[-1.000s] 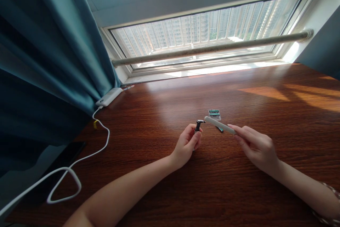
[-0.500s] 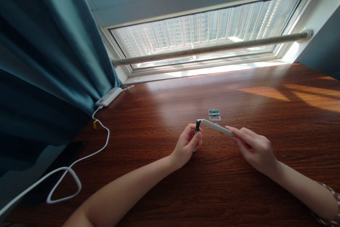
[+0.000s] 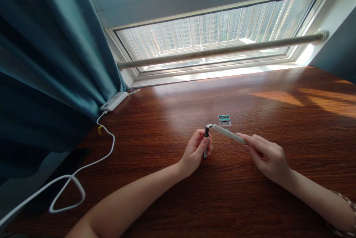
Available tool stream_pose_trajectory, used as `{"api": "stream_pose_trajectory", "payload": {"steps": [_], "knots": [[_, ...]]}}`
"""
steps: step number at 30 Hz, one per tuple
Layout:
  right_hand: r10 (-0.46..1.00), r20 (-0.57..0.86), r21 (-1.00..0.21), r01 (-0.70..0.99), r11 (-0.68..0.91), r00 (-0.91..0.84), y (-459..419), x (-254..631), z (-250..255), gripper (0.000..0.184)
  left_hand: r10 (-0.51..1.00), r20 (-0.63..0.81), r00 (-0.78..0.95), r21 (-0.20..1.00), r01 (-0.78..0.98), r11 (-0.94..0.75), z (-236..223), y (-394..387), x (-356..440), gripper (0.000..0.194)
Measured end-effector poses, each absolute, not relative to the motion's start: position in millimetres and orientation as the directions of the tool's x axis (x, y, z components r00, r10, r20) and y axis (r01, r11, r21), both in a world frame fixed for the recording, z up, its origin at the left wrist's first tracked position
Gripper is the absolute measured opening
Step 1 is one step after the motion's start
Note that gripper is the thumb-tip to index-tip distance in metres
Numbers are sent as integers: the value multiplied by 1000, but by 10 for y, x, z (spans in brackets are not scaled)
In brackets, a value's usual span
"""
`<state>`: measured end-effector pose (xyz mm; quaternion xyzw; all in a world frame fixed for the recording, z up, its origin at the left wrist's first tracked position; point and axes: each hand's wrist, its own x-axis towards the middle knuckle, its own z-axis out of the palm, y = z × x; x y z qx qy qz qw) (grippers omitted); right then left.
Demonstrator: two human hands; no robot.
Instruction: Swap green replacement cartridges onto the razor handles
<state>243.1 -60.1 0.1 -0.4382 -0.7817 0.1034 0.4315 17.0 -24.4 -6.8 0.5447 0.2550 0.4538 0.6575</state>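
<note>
My left hand (image 3: 198,150) is closed round a small dark razor handle (image 3: 206,133) that stands upright above the wooden desk (image 3: 172,119), its metal head at the top. My right hand (image 3: 265,154) pinches one end of a slim white stick-like piece (image 3: 228,134), whose far tip touches the razor's metal head. Just behind them a small clear pack of green razor cartridges (image 3: 224,120) lies flat on the desk.
A teal curtain (image 3: 52,56) hangs at the left. A white power bank (image 3: 114,101) lies by the window sill, and its white cable (image 3: 83,167) loops over the desk's left side. A metal rail (image 3: 222,49) crosses the window. A dark phone (image 3: 66,163) lies at the left edge.
My right hand has brought the white piece leftwards until its tip meets the razor's head. My left hand has shifted slightly lower on the handle.
</note>
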Motion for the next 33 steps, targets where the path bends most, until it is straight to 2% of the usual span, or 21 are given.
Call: {"api": "stream_pose_trajectory", "payload": {"steps": [3, 18, 33], "knots": [[760, 573, -520, 581, 626, -305, -616, 2429, 2, 38, 869, 179, 461, 941, -338, -14, -70, -238, 185, 17], [767, 562, -528, 578, 622, -311, -600, 2428, -23, 38, 829, 240, 505, 923, -383, -33, -51, -251, 192, 15], [798, 557, -554, 613, 563, -230, -602, 2431, -38, 35, 819, 243, 520, 909, -417, -5, -35, -252, 190, 14]]}}
